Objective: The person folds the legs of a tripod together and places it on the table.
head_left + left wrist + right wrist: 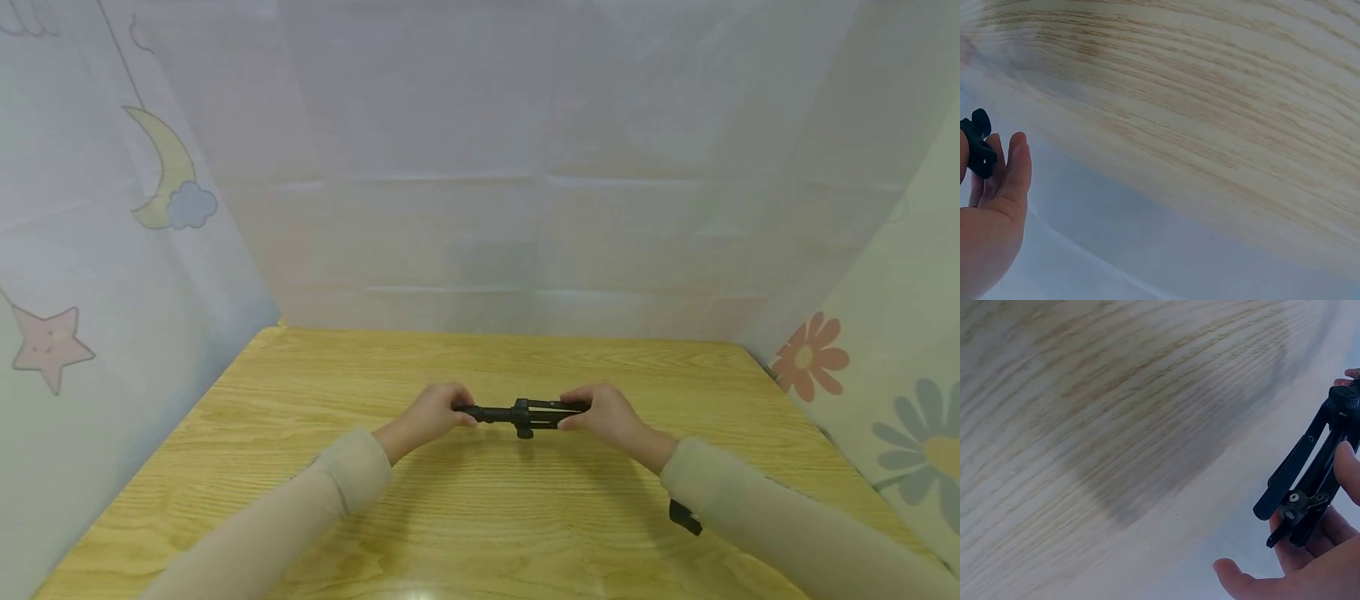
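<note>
A small black tripod point(504, 414) is held level between both hands, above the wooden table. My left hand point(438, 408) pinches its slim end between thumb and fingers. At the other end, my right hand point(609, 421) grips the folded legs; one leg point(1290, 478) stands slightly away from the others in the right wrist view. A knob point(525, 433) sticks out below the tripod's collar. In the left wrist view only a dark end piece point(980, 150) of the tripod shows at the left edge, with the left fingers beside it.
The wood-grain table point(495, 517) spreads beneath both forearms. A pale sheet point(480, 208) rises behind its far edge, with decorated sheets at left and right. A small black item point(684, 517) shows below the right sleeve.
</note>
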`<state>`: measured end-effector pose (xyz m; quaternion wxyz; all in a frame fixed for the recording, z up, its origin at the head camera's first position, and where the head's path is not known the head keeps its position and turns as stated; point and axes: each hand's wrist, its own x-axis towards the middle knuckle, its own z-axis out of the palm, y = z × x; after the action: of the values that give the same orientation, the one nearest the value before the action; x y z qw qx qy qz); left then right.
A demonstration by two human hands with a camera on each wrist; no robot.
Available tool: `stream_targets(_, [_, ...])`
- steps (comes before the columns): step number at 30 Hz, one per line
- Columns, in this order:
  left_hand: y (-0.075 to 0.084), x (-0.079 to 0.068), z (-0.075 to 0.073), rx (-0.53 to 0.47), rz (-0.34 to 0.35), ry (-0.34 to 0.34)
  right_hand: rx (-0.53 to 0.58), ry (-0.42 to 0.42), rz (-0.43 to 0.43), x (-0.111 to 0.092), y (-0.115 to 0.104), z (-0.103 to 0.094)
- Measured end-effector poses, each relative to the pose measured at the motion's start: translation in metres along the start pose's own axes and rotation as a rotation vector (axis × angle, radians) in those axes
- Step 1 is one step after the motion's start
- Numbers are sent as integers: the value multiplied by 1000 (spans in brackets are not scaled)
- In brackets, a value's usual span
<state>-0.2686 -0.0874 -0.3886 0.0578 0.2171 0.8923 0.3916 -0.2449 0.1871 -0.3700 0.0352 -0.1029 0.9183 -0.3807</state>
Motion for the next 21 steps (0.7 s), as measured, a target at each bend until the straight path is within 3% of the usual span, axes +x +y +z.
stream_targets(21, [-9,2,8,110,13,-54,-60,-24,9,10,21,17])
